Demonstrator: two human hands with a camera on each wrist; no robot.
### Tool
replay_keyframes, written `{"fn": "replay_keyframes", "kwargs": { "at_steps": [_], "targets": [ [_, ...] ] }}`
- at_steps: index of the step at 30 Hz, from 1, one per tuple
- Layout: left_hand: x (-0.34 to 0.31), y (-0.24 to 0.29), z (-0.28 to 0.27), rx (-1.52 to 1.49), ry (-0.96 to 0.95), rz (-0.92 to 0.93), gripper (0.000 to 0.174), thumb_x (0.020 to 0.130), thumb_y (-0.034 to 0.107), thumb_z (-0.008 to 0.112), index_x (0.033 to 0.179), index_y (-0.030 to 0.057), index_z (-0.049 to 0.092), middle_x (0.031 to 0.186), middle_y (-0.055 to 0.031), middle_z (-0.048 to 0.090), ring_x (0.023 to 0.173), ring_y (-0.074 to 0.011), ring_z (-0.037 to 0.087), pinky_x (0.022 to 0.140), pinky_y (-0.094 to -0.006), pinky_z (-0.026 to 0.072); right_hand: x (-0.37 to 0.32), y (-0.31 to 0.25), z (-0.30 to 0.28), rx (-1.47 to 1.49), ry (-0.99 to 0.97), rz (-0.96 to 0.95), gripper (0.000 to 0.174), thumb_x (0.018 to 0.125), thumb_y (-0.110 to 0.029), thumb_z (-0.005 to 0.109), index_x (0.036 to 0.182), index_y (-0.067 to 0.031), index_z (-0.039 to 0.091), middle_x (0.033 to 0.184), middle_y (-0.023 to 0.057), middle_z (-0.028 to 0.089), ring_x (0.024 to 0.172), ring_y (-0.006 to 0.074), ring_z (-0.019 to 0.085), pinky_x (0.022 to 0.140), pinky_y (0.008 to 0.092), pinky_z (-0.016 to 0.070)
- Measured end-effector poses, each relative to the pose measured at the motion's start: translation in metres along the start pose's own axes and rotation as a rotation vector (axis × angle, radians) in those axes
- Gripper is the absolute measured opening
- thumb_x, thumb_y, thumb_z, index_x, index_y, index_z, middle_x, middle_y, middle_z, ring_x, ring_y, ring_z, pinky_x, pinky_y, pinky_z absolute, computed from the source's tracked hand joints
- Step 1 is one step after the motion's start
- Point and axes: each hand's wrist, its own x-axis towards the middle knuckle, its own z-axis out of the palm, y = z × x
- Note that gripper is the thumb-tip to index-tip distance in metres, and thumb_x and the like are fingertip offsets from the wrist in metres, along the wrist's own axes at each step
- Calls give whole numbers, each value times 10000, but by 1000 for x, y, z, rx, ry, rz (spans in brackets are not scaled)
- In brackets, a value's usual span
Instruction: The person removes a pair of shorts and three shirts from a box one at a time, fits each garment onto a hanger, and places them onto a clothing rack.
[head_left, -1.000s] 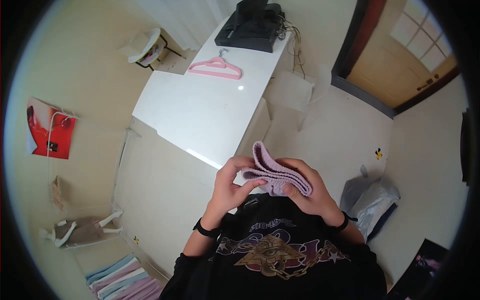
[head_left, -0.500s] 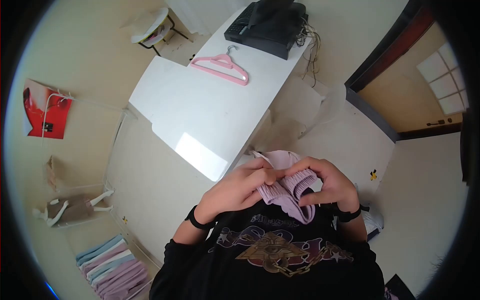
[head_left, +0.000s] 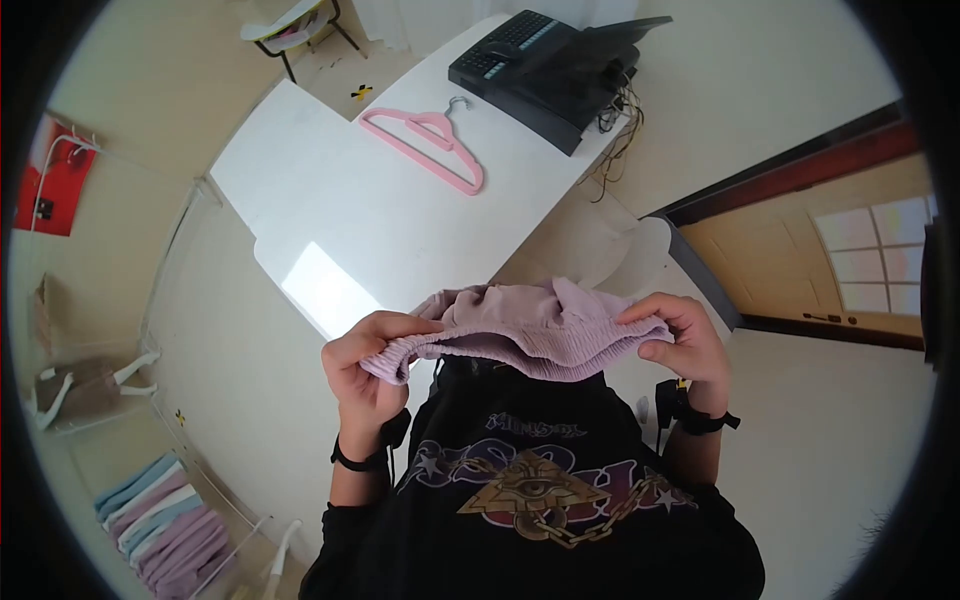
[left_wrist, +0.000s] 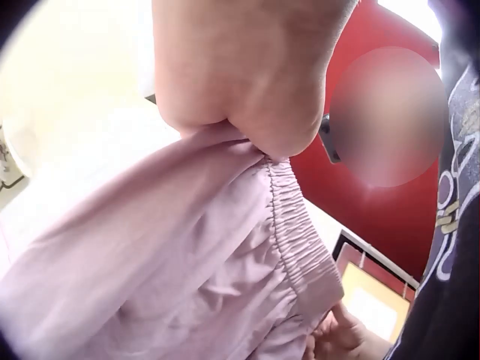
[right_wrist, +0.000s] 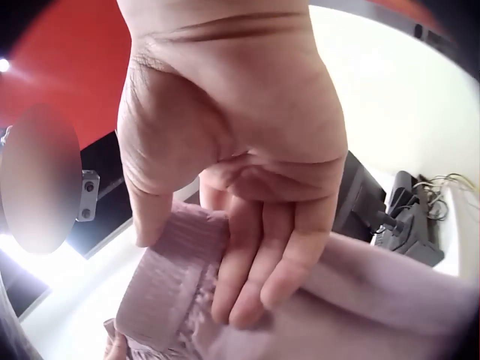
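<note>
A lilac garment (head_left: 510, 308) with a gathered elastic waistband (head_left: 565, 347) is stretched sideways in front of the chest. My left hand (head_left: 368, 368) grips one end of the band, thumb laid over the top. At the opposite end my right hand (head_left: 692, 345) pinches the band between thumb and fingers; in the right wrist view the fingers (right_wrist: 247, 262) lie along the cloth. The waist opening gapes between the hands. In the left wrist view the soft fabric (left_wrist: 150, 247) hangs in folds from the elastic; its lower part is out of sight in the head view.
Ahead stands a white table (head_left: 330, 200) bearing a pink hanger (head_left: 425, 145) and a black machine with a keyboard (head_left: 545, 75) and trailing cables. A clear chair (head_left: 600, 245) is beside it. Folded or hung clothes (head_left: 165, 525) and a small mannequin (head_left: 90, 390) are at left.
The garment was bunched and folded between close-together hands; it was turned over, and the hands have moved apart, drawing the waistband out wide. The head view has swung around.
</note>
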Motion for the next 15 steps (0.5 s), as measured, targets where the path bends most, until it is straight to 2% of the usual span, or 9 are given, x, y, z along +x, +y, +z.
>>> {"fn": "replay_keyframes", "kwargs": {
  "at_steps": [2,4,6,7,9,11,13,14,15],
  "targets": [
    [-4,1,-1,10,81,-26,295,1029,-16,630,1163,95,392,1010,-299,760,924,-361,768,782,-408,617,40,1,-11,-55,-304,80,445,875,-111,878,1284,-9,734,1075,78,778,965,131,704,893,296,541],
    [-3,7,3,48,177,-74,247,990,-33,653,1103,75,462,1013,-279,770,907,-360,776,764,-395,623,84,7,-20,-116,-438,119,475,912,-143,861,1344,-12,713,1069,71,780,927,124,712,858,306,557],
    [-3,10,4,202,99,-131,222,927,-40,684,1009,59,503,1028,-251,781,880,-361,782,739,-375,625,133,24,-29,-329,-604,424,540,953,-236,838,1410,-1,672,1133,63,783,977,144,733,896,275,547],
    [4,10,13,277,134,-127,201,891,-35,696,975,57,538,1029,-223,788,843,-348,780,715,-361,621,160,50,-31,-250,-555,402,452,998,-270,796,1352,-7,699,1028,39,780,871,128,723,811,279,565],
    [17,17,24,354,122,-172,196,896,-40,687,1002,56,553,1035,-217,788,840,-341,778,706,-362,618,225,88,-21,-98,-423,500,358,1033,-293,750,1244,-6,720,912,20,750,813,119,698,746,301,569],
    [29,15,35,433,115,-197,209,897,-48,672,1063,51,592,1061,-198,788,829,-328,769,688,-365,612,283,149,-5,-301,-233,393,393,986,-380,772,1092,-3,735,819,76,746,722,186,712,697,331,568],
    [34,14,44,478,132,-271,197,896,-11,673,1070,45,597,1075,-209,782,837,-329,766,694,-373,612,336,206,7,-559,-237,338,436,954,-388,777,1147,-3,708,950,149,764,842,290,745,761,398,584],
    [38,13,50,487,152,-313,190,897,0,669,1067,44,597,1074,-215,780,839,-330,765,696,-376,613,360,238,17,-550,-266,344,436,954,-388,777,1147,-3,708,950,149,764,842,290,745,761,398,584],
    [41,14,56,502,165,-343,190,897,0,669,1067,44,597,1074,-215,780,839,-330,765,696,-376,613,380,270,29,-652,-155,248,426,949,-369,768,1159,-6,694,1029,171,742,926,331,731,809,433,584]
  ]
}}
